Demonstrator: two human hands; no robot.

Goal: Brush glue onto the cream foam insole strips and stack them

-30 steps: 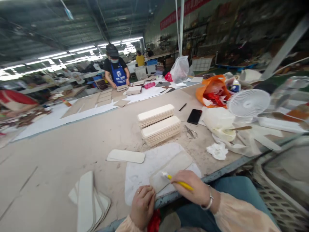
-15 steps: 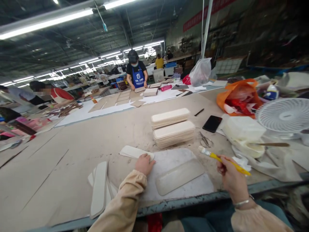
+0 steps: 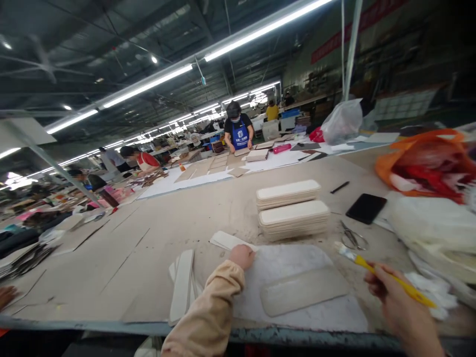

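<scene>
My left hand is closed at the right end of some white strips lying on the table; its fingertips are hidden. Between my right hand's fingers is a yellow brush, its white bristles pointing left. A greyish, rounded strip lies on a pale sheet between my hands. Beyond the sheet stand two stacks of pale rounded pieces. More white strips are fanned out left of my left forearm.
Scissors, a black phone and a dark pen lie at right. Behind them are an orange bag and a translucent plastic container. Across the table stands a person in a blue apron; another person's hand shows at far left.
The view has turned left, so the table's things sit further right. My left hand's fingers, spread before, are now curled in at the strips. My right hand still holds the brush.
</scene>
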